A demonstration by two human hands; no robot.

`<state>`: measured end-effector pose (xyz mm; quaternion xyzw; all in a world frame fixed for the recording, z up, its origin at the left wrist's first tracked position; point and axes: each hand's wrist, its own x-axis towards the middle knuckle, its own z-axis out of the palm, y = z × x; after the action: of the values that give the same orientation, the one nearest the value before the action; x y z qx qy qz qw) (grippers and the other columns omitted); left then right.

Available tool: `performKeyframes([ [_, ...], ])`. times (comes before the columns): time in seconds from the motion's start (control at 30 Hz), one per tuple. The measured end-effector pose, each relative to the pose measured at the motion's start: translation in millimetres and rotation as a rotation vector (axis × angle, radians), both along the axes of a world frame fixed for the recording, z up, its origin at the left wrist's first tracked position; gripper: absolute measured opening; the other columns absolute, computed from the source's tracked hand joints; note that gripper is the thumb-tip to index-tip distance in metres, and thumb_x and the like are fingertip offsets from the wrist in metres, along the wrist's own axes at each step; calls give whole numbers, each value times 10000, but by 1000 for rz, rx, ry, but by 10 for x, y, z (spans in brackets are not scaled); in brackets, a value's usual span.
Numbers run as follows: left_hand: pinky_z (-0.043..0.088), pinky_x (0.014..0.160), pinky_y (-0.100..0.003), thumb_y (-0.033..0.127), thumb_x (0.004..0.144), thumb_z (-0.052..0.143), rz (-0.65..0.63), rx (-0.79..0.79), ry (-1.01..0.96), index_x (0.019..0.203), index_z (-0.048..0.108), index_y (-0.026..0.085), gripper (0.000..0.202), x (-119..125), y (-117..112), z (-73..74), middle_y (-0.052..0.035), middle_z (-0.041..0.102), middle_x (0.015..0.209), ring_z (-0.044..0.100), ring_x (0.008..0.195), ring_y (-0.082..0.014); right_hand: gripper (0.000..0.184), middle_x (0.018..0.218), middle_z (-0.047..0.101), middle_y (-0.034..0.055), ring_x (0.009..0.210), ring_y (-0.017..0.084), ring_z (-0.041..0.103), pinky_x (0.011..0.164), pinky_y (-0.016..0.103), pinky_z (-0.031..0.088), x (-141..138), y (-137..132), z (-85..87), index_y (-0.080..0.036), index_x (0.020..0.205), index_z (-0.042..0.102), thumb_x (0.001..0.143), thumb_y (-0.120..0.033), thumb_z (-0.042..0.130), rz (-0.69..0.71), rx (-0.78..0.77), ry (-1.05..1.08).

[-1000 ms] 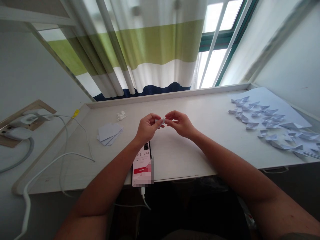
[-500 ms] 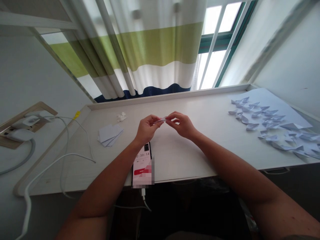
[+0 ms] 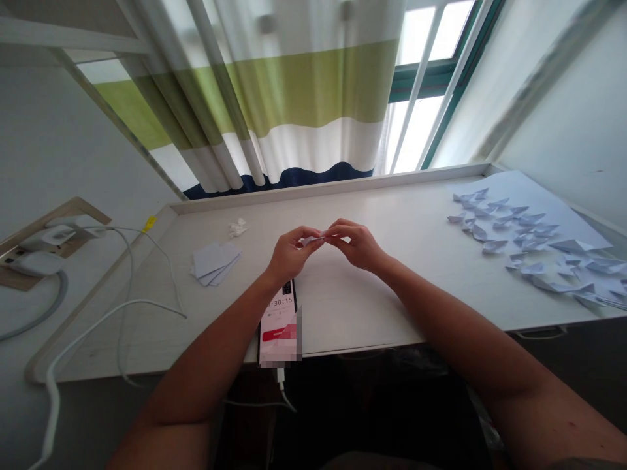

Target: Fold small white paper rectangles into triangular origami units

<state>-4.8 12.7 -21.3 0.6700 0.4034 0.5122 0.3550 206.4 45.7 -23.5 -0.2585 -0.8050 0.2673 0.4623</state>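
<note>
While flat paper sheets (image 3: 214,262) lie left of the phone (image 3: 276,318), a crumpled scrap (image 3: 238,228) just beyond them, a person's left hand (image 3: 290,252), past the phone's far end, has its grip pinched on a small folded paper (image 3: 310,240), partly hidden, that the right hand (image 3: 357,245), farther right, clamps at its other end. Well to the right of the phone, many folded pieces (image 3: 494,247) sit clustered, suggesting folding well along, with the held paper seemingly unfinished and the flat sheets apparently still to do.
</note>
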Motion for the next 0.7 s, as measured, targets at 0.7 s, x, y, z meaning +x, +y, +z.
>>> performKeyframes([
  [0.7, 662, 791, -365, 423, 776, 960, -20, -157, -245, 1198, 690, 158, 566, 58, -61, 93, -69, 855, 889, 832, 806, -229, 479, 808, 798, 56, 782, 215, 779, 812, 417, 658, -130, -33, -32, -186, 885, 786, 802, -645, 894, 82, -442, 294],
])
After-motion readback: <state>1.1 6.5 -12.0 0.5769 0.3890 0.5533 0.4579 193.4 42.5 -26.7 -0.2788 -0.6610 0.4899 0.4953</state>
